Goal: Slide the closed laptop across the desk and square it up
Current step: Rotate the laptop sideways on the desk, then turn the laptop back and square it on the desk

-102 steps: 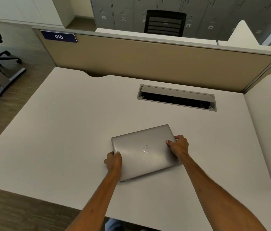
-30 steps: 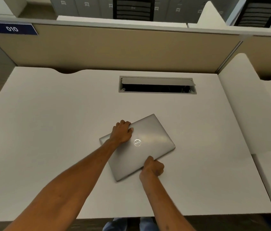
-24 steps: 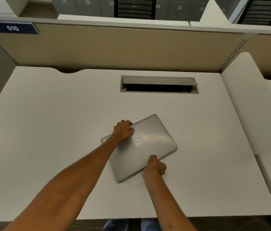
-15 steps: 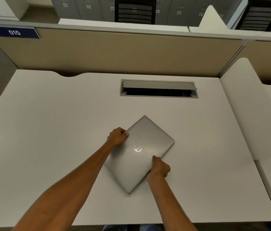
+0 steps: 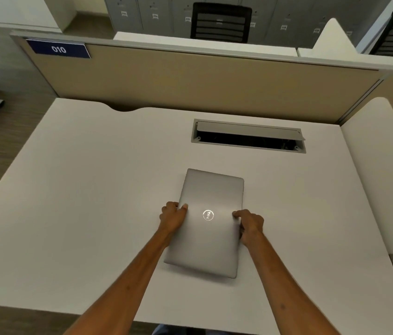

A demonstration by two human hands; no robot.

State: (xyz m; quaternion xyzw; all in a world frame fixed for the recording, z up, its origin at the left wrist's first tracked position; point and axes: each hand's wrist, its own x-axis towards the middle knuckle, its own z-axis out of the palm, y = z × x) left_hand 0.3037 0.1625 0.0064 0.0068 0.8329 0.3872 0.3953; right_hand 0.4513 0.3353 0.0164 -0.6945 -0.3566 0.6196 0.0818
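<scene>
Item: closed laptop (image 5: 208, 223), flat mid-desk (image 5: 82, 189), long axis pointing away from you, slightly skewed. Your left hand (image 5: 172, 217) and right hand (image 5: 249, 226) clamp opposite long edges, fingers curled, likely to steer rotation evenly.

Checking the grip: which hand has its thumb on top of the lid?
The left hand: its thumb lies on the laptop lid. The right hand reaches on with a finger.

I see soft, dim overhead light; a pale glare sits on the laptop (image 5: 211, 223) lid, the tabletop's (image 5: 82, 201) edges bow, everything slightly soft.
</scene>
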